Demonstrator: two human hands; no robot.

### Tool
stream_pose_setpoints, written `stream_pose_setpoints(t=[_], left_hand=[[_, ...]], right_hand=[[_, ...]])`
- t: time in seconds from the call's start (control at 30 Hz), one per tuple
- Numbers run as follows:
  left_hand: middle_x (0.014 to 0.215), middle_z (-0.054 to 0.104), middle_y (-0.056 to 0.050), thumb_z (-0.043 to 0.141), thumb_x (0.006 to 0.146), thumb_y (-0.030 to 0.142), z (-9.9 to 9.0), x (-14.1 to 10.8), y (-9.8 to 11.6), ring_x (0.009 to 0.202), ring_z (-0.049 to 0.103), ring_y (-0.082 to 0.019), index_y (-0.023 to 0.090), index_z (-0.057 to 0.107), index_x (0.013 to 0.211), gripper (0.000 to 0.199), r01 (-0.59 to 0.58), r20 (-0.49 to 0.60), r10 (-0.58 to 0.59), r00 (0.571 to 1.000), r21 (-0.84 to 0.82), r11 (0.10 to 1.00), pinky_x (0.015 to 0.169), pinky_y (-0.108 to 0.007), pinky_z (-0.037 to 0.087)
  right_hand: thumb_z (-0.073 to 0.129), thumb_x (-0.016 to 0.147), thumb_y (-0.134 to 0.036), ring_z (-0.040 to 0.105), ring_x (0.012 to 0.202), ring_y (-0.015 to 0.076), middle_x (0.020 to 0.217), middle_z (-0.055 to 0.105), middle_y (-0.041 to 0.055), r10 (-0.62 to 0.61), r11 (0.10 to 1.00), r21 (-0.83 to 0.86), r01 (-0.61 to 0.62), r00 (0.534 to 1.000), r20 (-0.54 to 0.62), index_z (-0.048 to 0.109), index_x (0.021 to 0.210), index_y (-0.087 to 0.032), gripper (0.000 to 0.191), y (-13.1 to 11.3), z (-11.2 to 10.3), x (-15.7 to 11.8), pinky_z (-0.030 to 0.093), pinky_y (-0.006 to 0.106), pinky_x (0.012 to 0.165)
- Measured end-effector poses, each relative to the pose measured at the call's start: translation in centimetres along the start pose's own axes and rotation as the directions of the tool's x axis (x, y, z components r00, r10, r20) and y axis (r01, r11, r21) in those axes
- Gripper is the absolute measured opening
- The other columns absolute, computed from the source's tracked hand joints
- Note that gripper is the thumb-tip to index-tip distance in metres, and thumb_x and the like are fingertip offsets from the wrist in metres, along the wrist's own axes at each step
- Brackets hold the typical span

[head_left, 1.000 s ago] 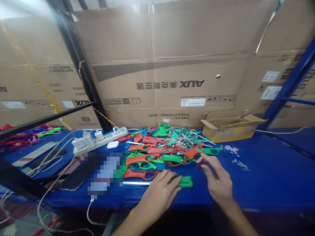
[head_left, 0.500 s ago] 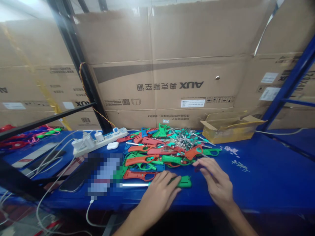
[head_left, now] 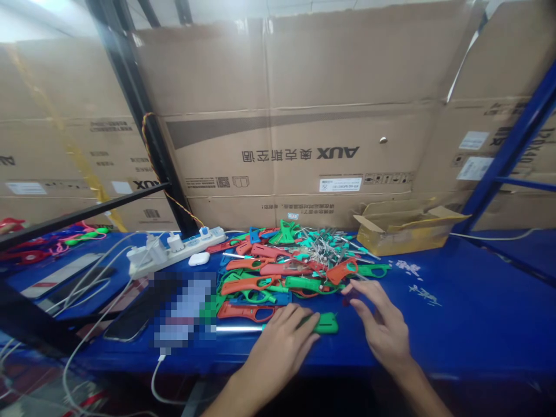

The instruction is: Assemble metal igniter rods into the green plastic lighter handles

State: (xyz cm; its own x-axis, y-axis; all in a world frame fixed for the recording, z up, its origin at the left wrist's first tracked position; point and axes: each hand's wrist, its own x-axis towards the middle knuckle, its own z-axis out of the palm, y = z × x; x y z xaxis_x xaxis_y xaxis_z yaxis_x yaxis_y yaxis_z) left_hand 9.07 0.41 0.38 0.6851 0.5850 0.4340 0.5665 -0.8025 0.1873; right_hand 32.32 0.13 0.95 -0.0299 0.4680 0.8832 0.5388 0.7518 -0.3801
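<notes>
My left hand [head_left: 282, 339] wraps over a green long-necked lighter [head_left: 327, 322] lying at the front of the blue table. Its metal tube [head_left: 238, 328] sticks out to the left, and its middle is hidden under my fingers. To the right, my right hand [head_left: 384, 327] pinches a small dark reddish piece [head_left: 348, 297] between thumb and fingertips; its kind is too small to make out. Just behind both hands lie orange lighter shells [head_left: 249, 284] and green lighter shells [head_left: 304, 282]. Farther back is a tangled heap of teal-and-metal lighter parts [head_left: 328, 246].
An open cardboard box [head_left: 408, 234] stands at the back right. Small pale bits [head_left: 408, 267] and thin pins [head_left: 424, 294] are scattered near it. On the left are a white power strip [head_left: 178, 249], an earphone case [head_left: 199, 259], a dark phone [head_left: 136, 315] and cables. Cardboard walls the back.
My right hand's fingertips have shifted slightly, and the small dark piece shows a bit more. My left hand stays on the green lighter.
</notes>
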Motion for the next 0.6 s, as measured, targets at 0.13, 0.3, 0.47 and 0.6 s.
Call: stream_pose_setpoints(t=[0.13,0.3,0.47,0.6], left_hand=[[0.123,0.068,-0.008,0.059,0.104,0.023,0.02,-0.01,-0.02,0.113,0.061,-0.027,0.019,0.06,0.134,0.031,0.005,0.012,-0.005,1.0,-0.013,1.0,0.097,-0.046,0.056],[0.123,0.068,-0.008,0.056,0.105,0.025,0.08,-0.07,-0.02,0.113,0.061,-0.027,0.019,0.06,0.134,0.03,0.001,0.0,-0.001,1.0,-0.016,1.0,0.099,-0.046,0.055],[0.122,0.068,-0.007,0.06,0.103,0.023,-0.07,0.03,0.05,0.112,0.062,-0.026,0.02,0.06,0.134,0.031,0.005,0.013,-0.005,1.0,-0.009,1.0,0.097,-0.045,0.056],[0.123,0.068,-0.007,0.063,0.102,0.023,-0.09,0.05,0.08,0.113,0.063,-0.027,0.02,0.06,0.134,0.033,0.008,0.018,-0.008,1.0,0.001,1.0,0.098,-0.045,0.056]], right_hand=[[0.062,0.098,-0.019,0.067,0.085,0.0218,0.093,0.071,0.0057,-0.009,1.0,-0.025,0.009,1.0,0.023,0.068,0.125,-0.025,0.028,-0.05,-0.17,-0.03,0.058,0.038,0.077],[0.05,0.102,-0.014,0.071,0.098,0.0245,0.105,0.076,0.0093,-0.035,0.996,-0.082,0.038,0.999,0.039,0.061,0.137,-0.023,0.038,-0.48,0.01,0.02,0.059,0.039,0.085],[0.059,0.098,-0.012,0.071,0.087,0.0204,0.097,0.074,0.0041,-0.027,1.0,-0.014,0.027,1.0,0.007,0.058,0.14,-0.028,0.045,0.0,0.13,-0.12,0.06,0.036,0.082],[0.058,0.098,-0.011,0.069,0.087,0.0207,0.097,0.073,0.0054,-0.043,0.999,-0.001,0.043,0.998,0.038,0.064,0.132,-0.027,0.037,0.0,-0.01,-0.06,0.059,0.037,0.078]])
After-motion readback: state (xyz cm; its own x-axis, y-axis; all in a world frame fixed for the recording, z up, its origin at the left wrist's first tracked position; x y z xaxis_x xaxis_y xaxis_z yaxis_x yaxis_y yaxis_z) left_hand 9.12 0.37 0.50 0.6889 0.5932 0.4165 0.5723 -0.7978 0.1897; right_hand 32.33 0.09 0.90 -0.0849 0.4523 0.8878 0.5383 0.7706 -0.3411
